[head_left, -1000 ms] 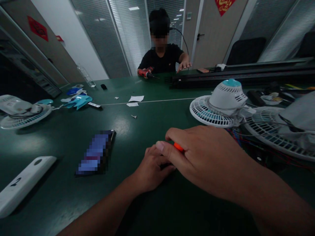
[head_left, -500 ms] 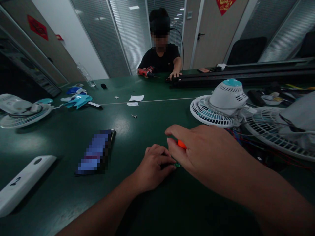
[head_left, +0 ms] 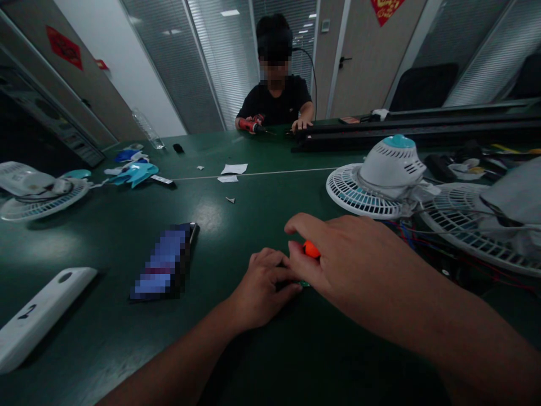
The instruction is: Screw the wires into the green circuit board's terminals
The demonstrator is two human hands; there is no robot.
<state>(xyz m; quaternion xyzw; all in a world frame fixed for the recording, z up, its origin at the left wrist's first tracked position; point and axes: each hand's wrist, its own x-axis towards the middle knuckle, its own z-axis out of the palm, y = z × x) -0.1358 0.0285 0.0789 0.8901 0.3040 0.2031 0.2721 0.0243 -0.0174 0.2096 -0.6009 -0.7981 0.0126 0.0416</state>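
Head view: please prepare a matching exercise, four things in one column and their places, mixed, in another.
1. Orange piece
2. Small green piece
3. Phone
4. Red power tool

A. Across the table, by the other person
B. In the grip of the right hand
C. Left of the left hand
D. At the left hand's fingertips

Pairs: 1-B, 2-D, 3-C, 4-A

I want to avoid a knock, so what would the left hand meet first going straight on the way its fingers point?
The left hand would likely meet the small green piece first, then perhaps the right hand, though depth between them is unclear.
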